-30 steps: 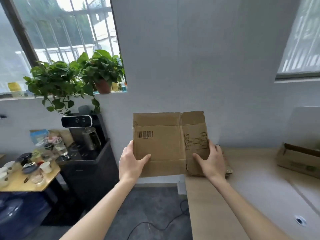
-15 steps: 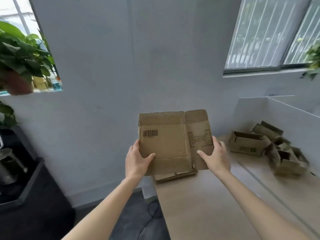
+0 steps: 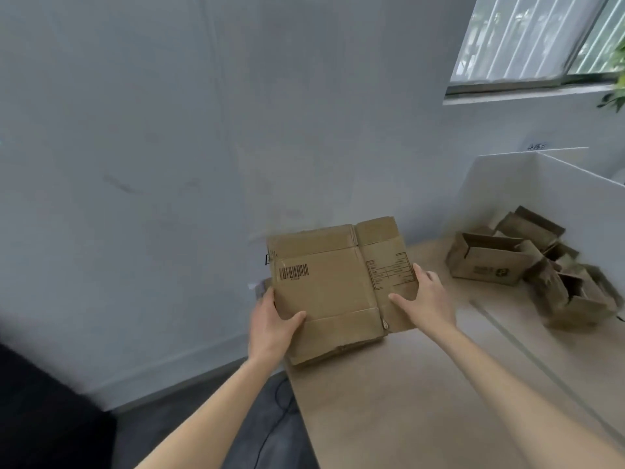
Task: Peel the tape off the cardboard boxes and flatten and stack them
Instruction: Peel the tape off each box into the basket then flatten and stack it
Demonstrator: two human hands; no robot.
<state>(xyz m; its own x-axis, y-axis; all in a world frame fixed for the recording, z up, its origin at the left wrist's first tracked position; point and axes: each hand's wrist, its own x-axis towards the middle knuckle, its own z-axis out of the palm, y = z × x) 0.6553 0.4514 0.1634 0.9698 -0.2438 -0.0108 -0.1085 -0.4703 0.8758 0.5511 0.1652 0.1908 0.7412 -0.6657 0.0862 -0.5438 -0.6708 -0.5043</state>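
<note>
A flattened brown cardboard box (image 3: 333, 286) with a barcode on its face lies tilted low over the near left corner of the wooden table (image 3: 406, 401). It rests on or just above other flat cardboard (image 3: 338, 350) whose edges show beneath it. My left hand (image 3: 272, 328) grips its left edge, thumb on top. My right hand (image 3: 424, 299) holds its right flap, fingers spread along the edge. Several unflattened open boxes (image 3: 487, 262) are heaped at the table's far right.
A grey wall stands right behind the table's left end. A white partition (image 3: 554, 187) backs the box heap, under a barred window (image 3: 541, 38). A seam (image 3: 527, 353) runs along the table. A cable (image 3: 270, 431) lies on the dark floor at the left.
The view has swung right and down, away from the plants and the side table. Both hands have lowered the flattened box from upright toward the flat cardboard on the table corner.
</note>
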